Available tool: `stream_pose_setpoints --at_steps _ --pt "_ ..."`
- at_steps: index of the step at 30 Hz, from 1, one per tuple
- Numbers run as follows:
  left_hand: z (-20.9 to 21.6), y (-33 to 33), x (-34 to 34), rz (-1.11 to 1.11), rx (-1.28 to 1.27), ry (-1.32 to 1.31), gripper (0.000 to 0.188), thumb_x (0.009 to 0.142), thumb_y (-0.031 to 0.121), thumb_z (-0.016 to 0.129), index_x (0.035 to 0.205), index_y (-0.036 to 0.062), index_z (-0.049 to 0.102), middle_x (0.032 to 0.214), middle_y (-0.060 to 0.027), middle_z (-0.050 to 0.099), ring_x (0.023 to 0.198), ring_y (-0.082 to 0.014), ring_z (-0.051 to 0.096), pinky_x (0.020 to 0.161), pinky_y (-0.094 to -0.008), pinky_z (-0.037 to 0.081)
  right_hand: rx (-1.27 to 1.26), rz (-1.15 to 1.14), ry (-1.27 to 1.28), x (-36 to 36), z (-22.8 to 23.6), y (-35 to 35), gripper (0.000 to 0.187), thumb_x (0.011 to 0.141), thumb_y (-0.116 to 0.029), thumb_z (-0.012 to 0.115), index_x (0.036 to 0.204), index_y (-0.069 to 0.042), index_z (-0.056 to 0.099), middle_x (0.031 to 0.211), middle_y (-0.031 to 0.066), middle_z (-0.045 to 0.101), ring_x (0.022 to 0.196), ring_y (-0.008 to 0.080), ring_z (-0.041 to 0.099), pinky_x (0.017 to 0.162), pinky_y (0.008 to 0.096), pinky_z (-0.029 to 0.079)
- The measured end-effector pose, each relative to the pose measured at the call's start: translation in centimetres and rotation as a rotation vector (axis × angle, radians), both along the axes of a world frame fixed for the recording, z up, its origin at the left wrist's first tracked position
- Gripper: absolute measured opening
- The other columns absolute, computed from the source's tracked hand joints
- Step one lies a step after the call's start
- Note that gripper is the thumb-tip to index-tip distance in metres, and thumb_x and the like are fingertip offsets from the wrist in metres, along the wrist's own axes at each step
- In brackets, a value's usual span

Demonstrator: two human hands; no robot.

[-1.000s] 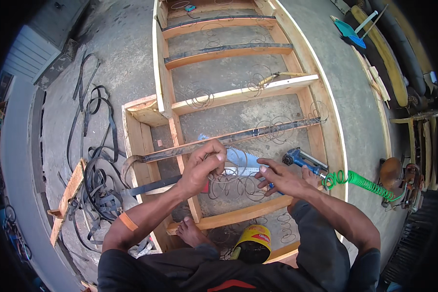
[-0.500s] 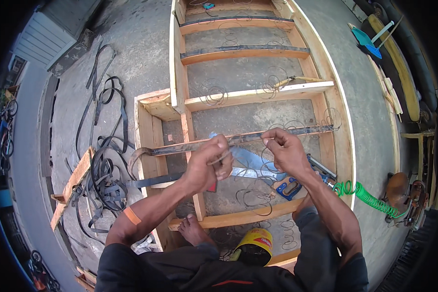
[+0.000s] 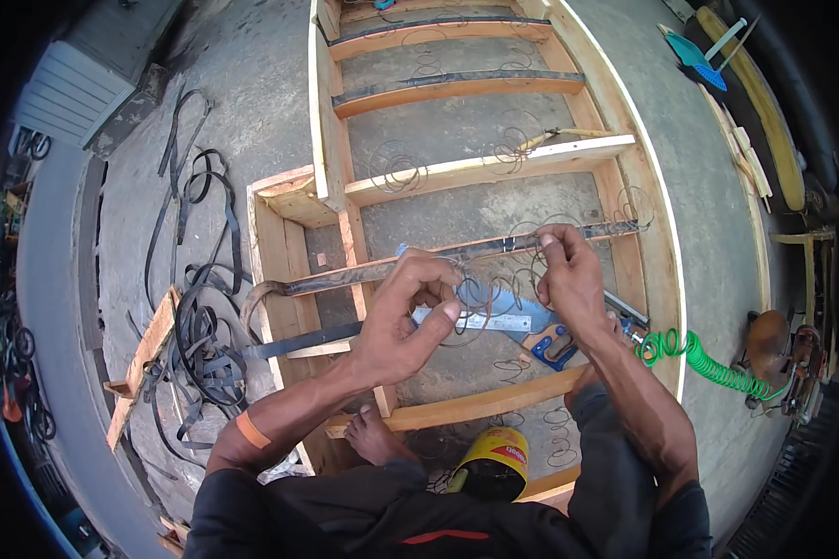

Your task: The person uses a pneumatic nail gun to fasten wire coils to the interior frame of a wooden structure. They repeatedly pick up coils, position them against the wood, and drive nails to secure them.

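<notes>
My left hand [image 3: 406,321] is over the middle of the wooden frame [image 3: 475,410], its thumb and fingers curled around the near loops of a wire coil spring [image 3: 475,296]. To its right, my right hand [image 3: 569,277] pinches at the far side of the spring, next to a black rubber strap [image 3: 475,252]. The strap lies along a wooden slat, and its loose end curls over the frame's left side. The thin wire between the right fingertips is partly hidden. Below the hands lie a handsaw [image 3: 531,321] with a blue and wooden handle and a metal strip [image 3: 480,320].
Tangled black straps [image 3: 205,345] lie on the concrete at left. Coil springs stand on the farther slats, with a yellow-handled tool [image 3: 559,136] beside some. A yellow bucket [image 3: 496,458] is near my feet. A green coiled air hose [image 3: 718,373] runs right.
My left hand has turned and its fingers have loosened into a wider curl around the spring. My right hand has moved slightly up and right. The view has shifted a little.
</notes>
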State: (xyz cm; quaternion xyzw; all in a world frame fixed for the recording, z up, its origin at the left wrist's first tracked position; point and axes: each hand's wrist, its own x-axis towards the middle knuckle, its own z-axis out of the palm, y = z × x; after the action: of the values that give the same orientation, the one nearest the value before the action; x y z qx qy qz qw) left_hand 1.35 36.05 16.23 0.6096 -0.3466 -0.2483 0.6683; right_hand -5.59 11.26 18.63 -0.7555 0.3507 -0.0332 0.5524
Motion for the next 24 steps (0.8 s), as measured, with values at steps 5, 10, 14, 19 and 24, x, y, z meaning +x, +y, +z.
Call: stream_pose_setpoints --at_steps 5,10,14,19,24 --pt "-0.6 -0.3 -0.4 0.226 -0.082 0.434 0.071 0.1 0.029 0.067 0.153 0.0156 0.021 0.145 -0.0185 0.036 0.13 -0.0323 0.052 0.101 -0.0455 0.048 0.16 0.057 -0.031 -1.7 1.8 -1.3 0.022 0.099 -0.014 0.07 0.117 -0.002 0.065 0.071 -0.006 0.047 0.06 0.0049 0.052 0.055 0.0224 0.038" --pt "-1.9 -1.5 -0.9 0.161 0.007 0.543 0.087 0.095 0.038 0.075 0.158 0.015 0.019 0.151 -0.0207 0.034 0.137 -0.033 0.043 0.107 -0.0501 0.045 0.18 -0.009 -0.049 -2.4 2.4 0.0 0.024 0.096 -0.01 0.072 0.116 -0.002 0.065 0.071 -0.0068 0.045 0.059 0.0046 0.051 0.054 0.0226 0.038" --pt "-1.5 -1.7 -0.3 -0.006 0.083 0.56 0.085 0.093 0.027 0.079 0.155 0.0129 0.024 0.149 -0.0193 0.035 0.138 -0.033 0.044 0.111 -0.0507 0.044 0.14 -0.023 -0.095 -2.9 1.6 -0.5 0.022 0.094 -0.007 0.072 0.115 -0.001 0.066 0.071 -0.0052 0.045 0.06 0.0054 0.05 0.054 0.024 0.039" --pt "-1.8 -2.4 -1.0 0.124 0.144 0.105 0.072 0.094 0.011 0.072 0.15 0.0099 0.027 0.146 -0.0179 0.036 0.142 -0.0319 0.042 0.109 -0.047 0.048 -0.49 0.195 -0.241 -3.4 1.1 0.9 0.019 0.091 -0.005 0.071 0.11 -0.002 0.069 0.076 0.0034 0.049 0.063 0.0126 0.052 0.056 0.0311 0.042" --pt "-1.5 -2.4 -1.1 0.22 0.2 0.103 0.06 0.097 0.009 0.066 0.145 0.0096 0.03 0.144 -0.0188 0.038 0.14 -0.0333 0.047 0.114 -0.0482 0.044 -0.713 0.349 -0.379 -3.6 1.2 2.6 0.015 0.092 -0.003 0.069 0.108 -0.004 0.069 0.087 0.0115 0.052 0.066 0.0269 0.059 0.059 0.042 0.049"
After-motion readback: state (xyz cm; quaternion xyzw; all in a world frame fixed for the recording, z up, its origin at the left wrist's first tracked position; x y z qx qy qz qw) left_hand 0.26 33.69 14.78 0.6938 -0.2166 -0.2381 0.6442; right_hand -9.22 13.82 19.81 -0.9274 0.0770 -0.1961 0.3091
